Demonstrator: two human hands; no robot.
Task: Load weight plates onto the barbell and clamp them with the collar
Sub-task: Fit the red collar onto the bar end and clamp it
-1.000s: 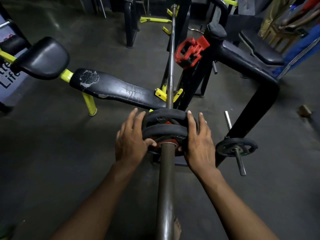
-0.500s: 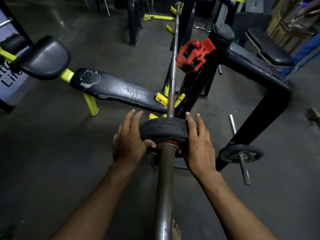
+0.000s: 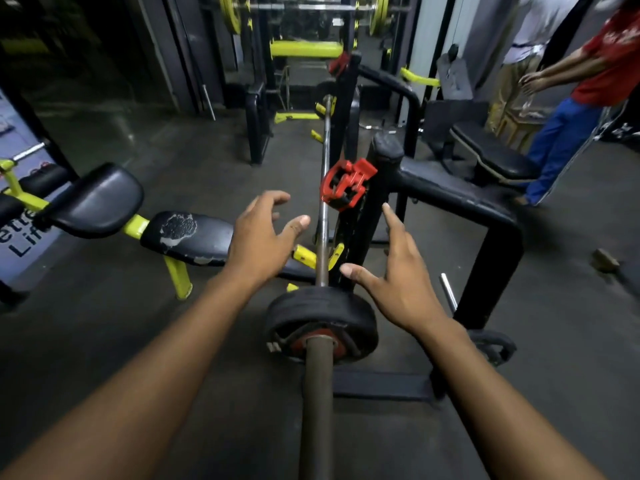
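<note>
Left hand (image 3: 260, 233) and right hand (image 3: 398, 282) raised above weight plates (image 3: 320, 313), fingers spread, holding nothing

Both forearms reach forward, the left hand (image 3: 262, 233) raised with fingers loosely curled and empty, the right hand (image 3: 398, 277) spread, fingers straight.

Scene is dimly lit overall; floor (image 3: 104, 341) and far left corner are lost in deep shadow. Brighter light is seen at top right, near a pale pillar (image 3: 429, 39). Faint sheen is caught on the floor at upper left. Strong wide-angle bending is seen at the edges. Forearms at the bottom are softened. Background is slightly smeared and grainy.
</note>
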